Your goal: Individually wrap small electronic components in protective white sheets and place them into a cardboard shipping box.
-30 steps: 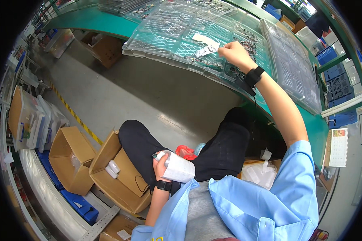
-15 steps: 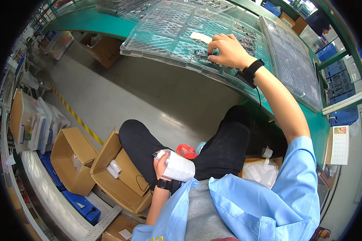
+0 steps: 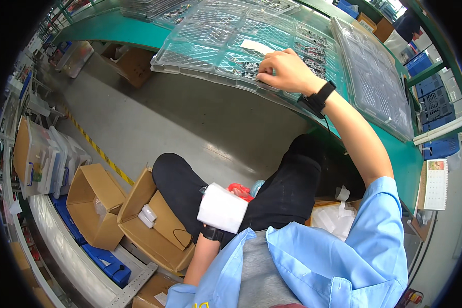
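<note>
My right hand [image 3: 285, 71] is over the near compartments of a clear plastic tray [image 3: 194, 55], its fingers curled and pinched together. Small dark-and-silver metal parts [image 3: 249, 70] lie beside its fingertips; whatever is between them is hidden. A white label strip [image 3: 256, 47] lies just beyond the knuckles. Down at my lap, a white soft-looking bundle [image 3: 222, 208] is held up in my left hand. The bundle covers nearly all of that hand; a black wristband [image 3: 213, 233] shows below it.
Another clear tray [image 3: 377, 77] sits to the right on the green bench [image 3: 113, 32]; stacked trays stand at the far left. Open cardboard boxes [image 3: 154, 233] are on my left. A white plastic bag [image 3: 333, 218] is in a box under the bench. Red and pale-blue items show between my legs.
My right hand has shifted slightly left and nearer within the tray. The white bundle has turned in my left hand, so its broad side faces up and covers the fingers.
</note>
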Demonstrator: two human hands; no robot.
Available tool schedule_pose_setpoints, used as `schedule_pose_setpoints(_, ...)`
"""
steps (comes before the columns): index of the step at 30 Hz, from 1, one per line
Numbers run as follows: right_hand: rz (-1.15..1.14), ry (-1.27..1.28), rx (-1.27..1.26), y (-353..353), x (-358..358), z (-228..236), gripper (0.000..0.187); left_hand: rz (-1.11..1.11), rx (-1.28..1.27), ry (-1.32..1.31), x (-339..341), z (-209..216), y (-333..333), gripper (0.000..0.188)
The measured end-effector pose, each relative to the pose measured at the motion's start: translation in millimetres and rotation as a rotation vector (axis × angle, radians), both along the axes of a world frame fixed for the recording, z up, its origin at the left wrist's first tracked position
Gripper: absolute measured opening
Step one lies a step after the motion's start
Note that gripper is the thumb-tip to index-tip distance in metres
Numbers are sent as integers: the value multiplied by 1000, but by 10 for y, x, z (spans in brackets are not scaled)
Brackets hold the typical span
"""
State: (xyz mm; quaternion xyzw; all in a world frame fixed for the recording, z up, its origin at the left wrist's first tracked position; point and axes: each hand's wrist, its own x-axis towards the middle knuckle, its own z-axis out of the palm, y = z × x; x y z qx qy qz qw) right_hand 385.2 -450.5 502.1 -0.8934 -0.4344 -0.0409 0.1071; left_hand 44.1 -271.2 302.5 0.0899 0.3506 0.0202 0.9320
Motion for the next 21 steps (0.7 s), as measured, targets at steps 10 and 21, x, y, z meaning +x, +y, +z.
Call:
schedule_pose_setpoints(10, 918, 221, 424, 200, -2105, -78, 38, -338, 1045, -133, 425, 176, -373, 32)
schedule_pose_setpoints(21, 163, 238, 205, -305, -2259, -824, 26, -289, -74, -303, 353, 425, -283, 65)
